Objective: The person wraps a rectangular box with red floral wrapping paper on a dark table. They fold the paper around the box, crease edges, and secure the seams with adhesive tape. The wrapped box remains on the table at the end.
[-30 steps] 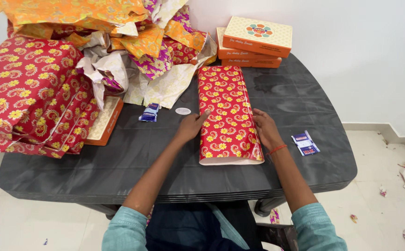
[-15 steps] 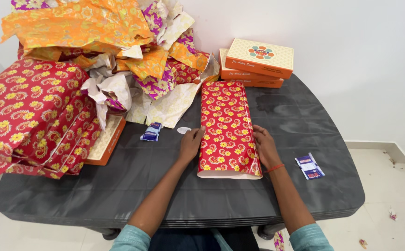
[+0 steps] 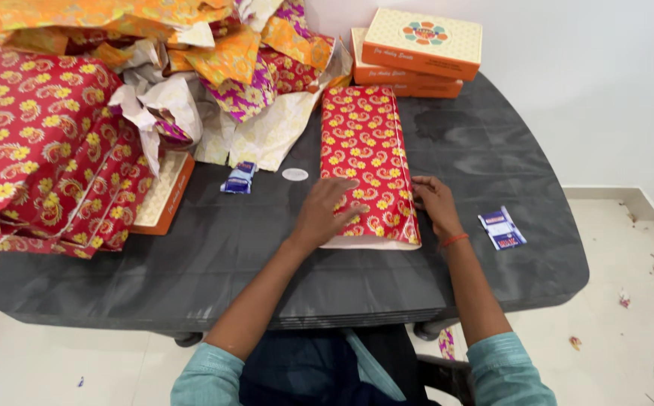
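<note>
Now | left hand point(image 3: 327, 213) fingers flat on glossy red floral-wrapped box point(image 3: 366, 150) | right hand point(image 3: 435, 203) fingers pressing its edge

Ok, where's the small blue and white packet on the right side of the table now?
In the head view the blue and white packet lies flat on the dark table, just right of the right hand and the red wrapped box, near the table's right edge.

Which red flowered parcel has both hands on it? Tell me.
The long narrow parcel at the table's middle: left hand lies flat on its near end, right hand presses its right edge. The stacked parcels at far left lie untouched.
</note>
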